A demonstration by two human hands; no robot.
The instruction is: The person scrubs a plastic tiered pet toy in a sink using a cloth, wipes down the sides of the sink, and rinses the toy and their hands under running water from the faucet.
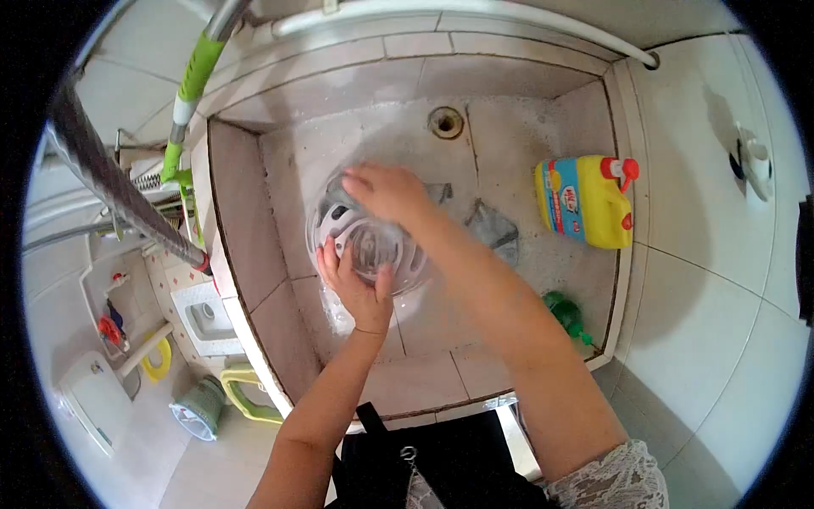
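A round clear plastic piece with white curved bands [405,254] lies in the tiled basin, left of its middle. My left hand [356,288] rests on its near side, fingers spread over the bands. At its far edge my right hand [386,193] is closed on a grey cloth [337,188], slightly blurred, pressed against the rim. Another grey cloth [493,231] lies on the basin floor to the right. Wet, soapy patches show around the piece.
The basin's drain [445,123] is at the back. A yellow jug [585,202] with a red cap and a green bottle [566,316] stand or lie on the right. Green-and-grey poles [199,72] lean at the left edge. A squat toilet [206,316] is beyond.
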